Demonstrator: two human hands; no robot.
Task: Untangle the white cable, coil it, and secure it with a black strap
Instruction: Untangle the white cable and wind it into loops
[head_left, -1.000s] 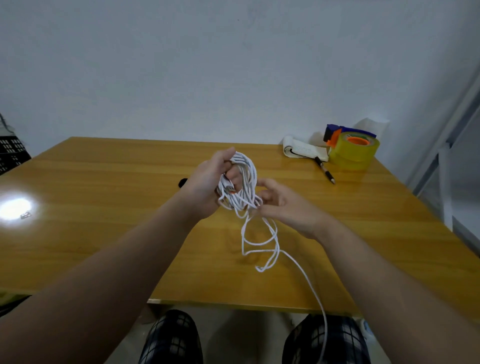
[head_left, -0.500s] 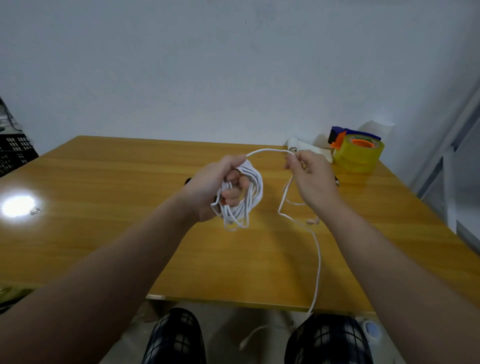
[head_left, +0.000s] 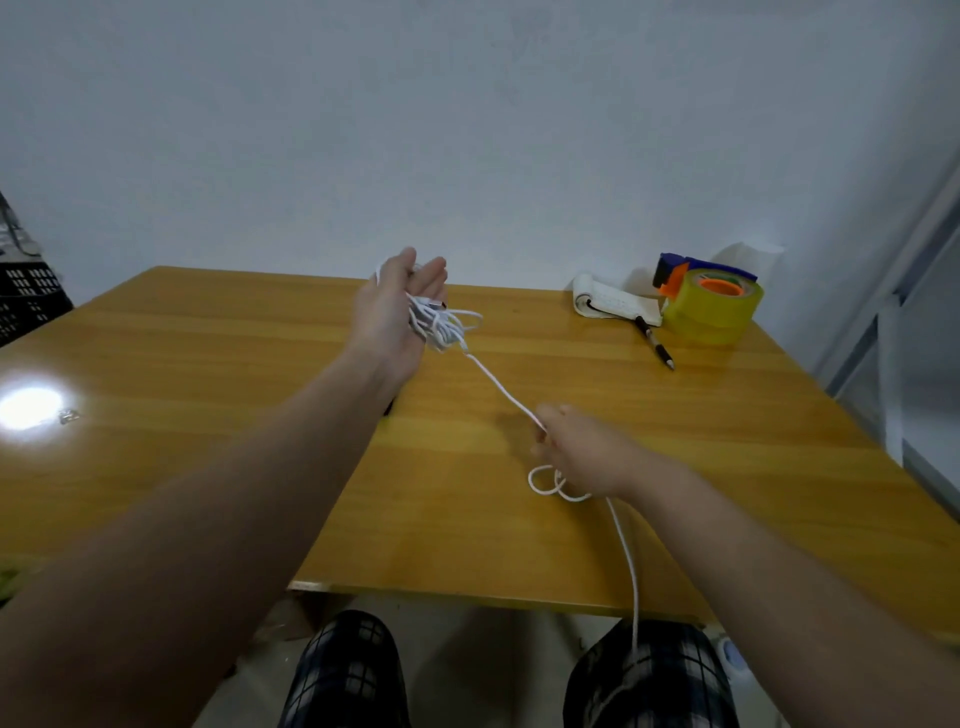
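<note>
The left hand (head_left: 395, 312) is held up over the far middle of the desk (head_left: 208, 364). Its fingers are straight and a little apart, and the loose loops of the cable (head_left: 441, 325) hang on it against the palm rather than being clasped. From those loops one strand runs taut toward the near edge to the right hand (head_left: 587, 452), which pinches it between thumb and fingertips. Just below that hand a small kink of two loops hangs, and the tail drops past the near edge to the lap. The step in hand looks like drawing out slack to free the tangle. I judge it best to let the strand slide through the pinch, shake out the kink before it reaches the loops, and curl the left fingers enough that the hung loops cannot slip off. A dark bit (head_left: 388, 408) shows beside the left forearm; whether it is the strap I cannot tell. The only container is a black crate (head_left: 31, 306) off the left edge, its contents hidden. At the far right corner lie a notepad (head_left: 613, 304), a pen (head_left: 655, 345) and tape (head_left: 714, 306).
</note>
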